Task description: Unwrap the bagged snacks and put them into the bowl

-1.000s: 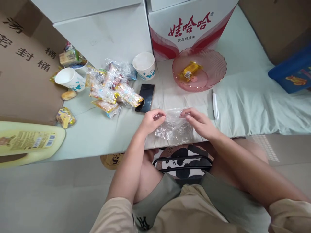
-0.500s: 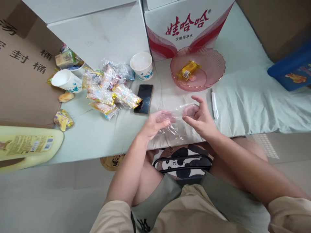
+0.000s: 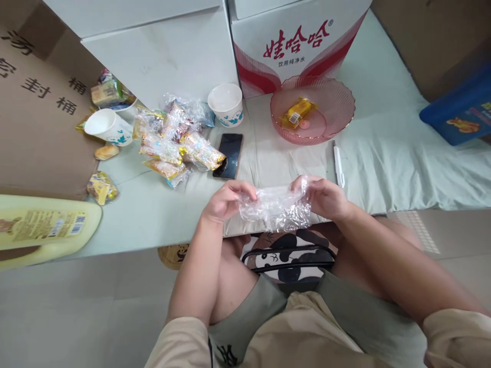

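A crinkled sheet of clear plastic wrap is stretched between my two hands, over the front edge of the cloth-covered surface. My left hand pinches its left end. Fingers of my right hand are closed on the right end. Just beyond my left hand lies a dark phone. To its left is a pile of snacks wrapped in clear film. Past my right hand are a white utility knife and a pink ribbed bowl holding a yellow packet.
Paper cups stand at the back: one upright, another tipped. A small bread roll and a wrapped snack lie at left. White cartons, a brown box, a yellow jug and a blue container surround the area.
My fingers, more spread before, have closed on the ends of the plastic wrap. The wrap now hangs spread out between my hands, a little nearer to me. My left hand has shifted left.
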